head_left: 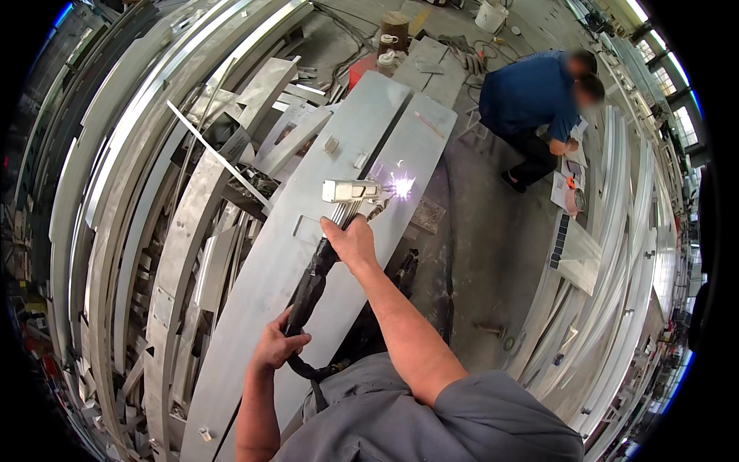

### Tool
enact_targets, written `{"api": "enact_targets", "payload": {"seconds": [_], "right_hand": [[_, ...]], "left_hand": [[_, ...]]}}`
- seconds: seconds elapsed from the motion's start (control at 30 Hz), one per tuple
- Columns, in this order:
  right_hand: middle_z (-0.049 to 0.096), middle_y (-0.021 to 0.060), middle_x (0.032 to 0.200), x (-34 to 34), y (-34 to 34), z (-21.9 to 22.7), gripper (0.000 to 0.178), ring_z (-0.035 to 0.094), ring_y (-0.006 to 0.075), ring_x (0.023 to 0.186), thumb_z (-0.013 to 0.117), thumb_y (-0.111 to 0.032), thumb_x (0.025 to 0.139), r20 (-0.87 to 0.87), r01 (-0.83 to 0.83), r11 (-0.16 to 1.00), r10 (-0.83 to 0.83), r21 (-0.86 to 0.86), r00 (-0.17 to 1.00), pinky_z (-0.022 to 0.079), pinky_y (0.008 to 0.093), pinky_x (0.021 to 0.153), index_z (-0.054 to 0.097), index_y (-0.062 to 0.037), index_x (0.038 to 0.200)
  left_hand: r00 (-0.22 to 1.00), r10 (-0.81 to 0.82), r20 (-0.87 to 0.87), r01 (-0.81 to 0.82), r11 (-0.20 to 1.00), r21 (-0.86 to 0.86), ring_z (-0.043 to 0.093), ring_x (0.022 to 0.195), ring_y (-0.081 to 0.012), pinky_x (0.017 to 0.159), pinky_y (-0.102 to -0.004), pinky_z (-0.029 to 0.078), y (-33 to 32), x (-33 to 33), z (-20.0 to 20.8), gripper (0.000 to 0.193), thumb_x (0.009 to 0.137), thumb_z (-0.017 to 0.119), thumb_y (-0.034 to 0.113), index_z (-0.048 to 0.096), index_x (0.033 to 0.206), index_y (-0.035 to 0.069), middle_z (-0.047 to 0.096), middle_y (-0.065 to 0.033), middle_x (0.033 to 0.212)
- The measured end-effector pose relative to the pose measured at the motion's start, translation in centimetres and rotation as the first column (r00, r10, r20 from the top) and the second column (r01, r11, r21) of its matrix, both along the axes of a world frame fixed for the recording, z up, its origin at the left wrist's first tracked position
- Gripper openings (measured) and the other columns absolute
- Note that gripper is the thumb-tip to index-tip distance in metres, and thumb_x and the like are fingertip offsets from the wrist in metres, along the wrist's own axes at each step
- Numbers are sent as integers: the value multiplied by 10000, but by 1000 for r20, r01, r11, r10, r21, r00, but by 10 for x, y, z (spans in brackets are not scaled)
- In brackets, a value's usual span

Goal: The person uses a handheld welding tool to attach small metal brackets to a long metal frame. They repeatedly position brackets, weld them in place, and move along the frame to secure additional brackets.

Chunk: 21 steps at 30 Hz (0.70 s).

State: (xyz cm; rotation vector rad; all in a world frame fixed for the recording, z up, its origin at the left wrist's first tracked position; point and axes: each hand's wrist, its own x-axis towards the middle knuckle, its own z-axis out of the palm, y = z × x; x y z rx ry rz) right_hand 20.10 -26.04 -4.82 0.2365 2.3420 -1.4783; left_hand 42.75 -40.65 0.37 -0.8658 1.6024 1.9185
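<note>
My right hand (354,242) is closed round the handle of a silver, boxy welding torch (348,190). A bright violet-white spark (401,185) glows at the torch's tip, above a long flat grey metal panel (265,300). Farther back, my left hand (280,343) wraps round the thick black-sheathed cable (309,291) that runs from the torch toward my waist. Two small metal pieces, a block (331,145) and a bracket (360,161), lie on the panel beyond the torch. Glare hides the exact spot under the spark.
Long metal profiles (165,339) are piled on the left, with offcuts among them. At the right, more long profiles (616,254) lie stacked. A person in a dark blue shirt (523,92) bends over papers there. Dark hoses (448,285) cross the floor beside the panel.
</note>
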Motion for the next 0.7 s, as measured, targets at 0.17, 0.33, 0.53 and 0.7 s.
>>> {"api": "enact_targets", "payload": {"seconds": [0.17, 0.33, 0.53, 0.7], "right_hand": [[626, 77, 936, 35, 33, 42, 425, 633, 168, 768, 735, -219, 895, 52, 131, 867, -121, -481, 991, 519, 331, 713, 536, 22, 1184], [591, 122, 808, 59, 96, 111, 557, 629, 212, 623, 685, -83, 881, 275, 337, 724, -208, -602, 939, 598, 441, 552, 403, 35, 1347], [589, 95, 856, 108, 168, 118, 533, 644, 203, 712, 637, -15, 856, 33, 287, 802, -318, -524, 948, 609, 483, 705, 387, 0, 1326], [588, 85, 830, 142, 217, 116, 555, 636, 189, 715, 644, 32, 803, -217, 115, 913, -213, -392, 953, 607, 458, 772, 391, 16, 1296]], "left_hand": [[989, -120, -83, 115, 991, -63, 556, 704, -94, 633, -262, 473, 12, 24, 15, 787, 774, 826, 22, 474, 1478, 43, 614, 6, 860], [797, -442, -412, 538, 829, 150, 612, 1136, -190, 994, -359, 490, 11, 5, -11, 584, 872, 815, 276, 600, 1358, 34, 660, -86, 1223], [752, -510, -419, -200, 428, -881, 566, 1054, -341, 882, -460, 495, 44, -124, -99, 313, 818, 758, 297, 697, 1040, 85, 602, -128, 1088], [775, -535, -337, -171, 335, -926, 557, 1025, -319, 871, -440, 485, 62, -143, -140, 178, 799, 704, 218, 668, 905, 80, 582, -95, 1008]]}}
